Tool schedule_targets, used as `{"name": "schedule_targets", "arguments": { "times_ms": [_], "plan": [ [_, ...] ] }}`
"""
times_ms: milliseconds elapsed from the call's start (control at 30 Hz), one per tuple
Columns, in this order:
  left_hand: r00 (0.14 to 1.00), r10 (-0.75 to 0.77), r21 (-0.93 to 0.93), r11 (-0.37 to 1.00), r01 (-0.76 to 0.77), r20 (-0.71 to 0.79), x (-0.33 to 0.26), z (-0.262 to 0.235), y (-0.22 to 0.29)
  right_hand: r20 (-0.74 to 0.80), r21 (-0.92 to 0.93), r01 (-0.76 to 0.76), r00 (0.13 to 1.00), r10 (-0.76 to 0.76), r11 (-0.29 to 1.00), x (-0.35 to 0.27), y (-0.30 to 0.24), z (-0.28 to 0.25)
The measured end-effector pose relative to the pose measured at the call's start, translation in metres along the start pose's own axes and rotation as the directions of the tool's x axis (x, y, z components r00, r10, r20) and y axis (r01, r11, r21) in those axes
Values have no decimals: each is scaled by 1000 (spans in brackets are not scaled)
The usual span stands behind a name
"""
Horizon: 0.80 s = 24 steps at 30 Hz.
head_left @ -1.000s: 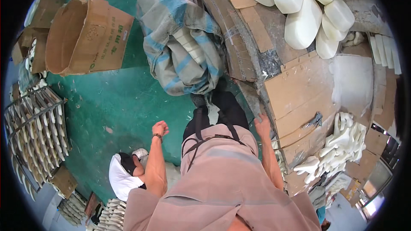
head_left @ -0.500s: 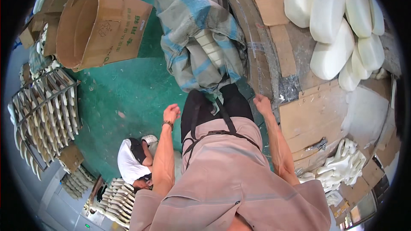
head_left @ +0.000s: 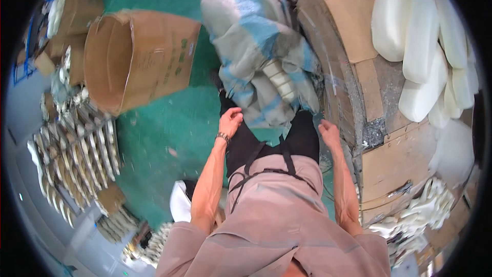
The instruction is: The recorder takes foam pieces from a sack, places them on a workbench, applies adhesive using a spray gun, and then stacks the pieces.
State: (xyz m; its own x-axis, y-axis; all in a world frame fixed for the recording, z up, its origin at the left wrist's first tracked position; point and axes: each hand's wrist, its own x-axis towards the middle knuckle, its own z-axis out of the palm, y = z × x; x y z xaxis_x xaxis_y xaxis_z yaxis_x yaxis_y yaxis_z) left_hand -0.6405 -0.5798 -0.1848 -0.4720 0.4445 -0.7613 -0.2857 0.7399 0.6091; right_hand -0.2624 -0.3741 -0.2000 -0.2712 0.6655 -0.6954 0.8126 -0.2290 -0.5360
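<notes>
My left hand (head_left: 231, 122) hangs over my left thigh, fingers loosely curled and nothing seen in them. My right hand (head_left: 329, 132), also curled with nothing visible in it, is beside my right thigh, close to the cardboard-covered side of a bench. In front of my legs stands a grey woven sack (head_left: 246, 36) with blue stripes, bunched and partly open. Through its opening show pale stacked pieces (head_left: 279, 79), their kind unclear. Neither hand touches the sack.
A large open cardboard box (head_left: 154, 61) lies tilted at the left. White moulded pieces (head_left: 423, 36) are piled on the bench (head_left: 394, 166) at the right, with white gloves (head_left: 425, 210) nearer. A rack of curved pieces (head_left: 77, 159) stands at the left. A person in white (head_left: 179, 201) is partly hidden behind my left arm.
My left leg has stepped forward beside the sack. The surroundings have shifted right and down in the view. My hands stay low at my sides, and neither has taken hold of anything visible.
</notes>
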Motion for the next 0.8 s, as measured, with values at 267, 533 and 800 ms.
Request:
{"name": "schedule_targets", "arguments": {
  "times_ms": [267, 533, 800],
  "plan": [
    [927, 29, 249, 960, -131, 375, 124, 0, 35, 204, 753, -341, 934, 293, 563, 36, -114, 117],
    [854, 153, 251, 917, -311, 497, 194, 81, 34, 434, 898, -388, 699, 568, -209, 253, -251, 182],
    [943, 278, 138, 957, -256, -184, 284, 112, 78, -201, 970, 235, 923, -328, 66, 240, -396, 91]
  ]
}}
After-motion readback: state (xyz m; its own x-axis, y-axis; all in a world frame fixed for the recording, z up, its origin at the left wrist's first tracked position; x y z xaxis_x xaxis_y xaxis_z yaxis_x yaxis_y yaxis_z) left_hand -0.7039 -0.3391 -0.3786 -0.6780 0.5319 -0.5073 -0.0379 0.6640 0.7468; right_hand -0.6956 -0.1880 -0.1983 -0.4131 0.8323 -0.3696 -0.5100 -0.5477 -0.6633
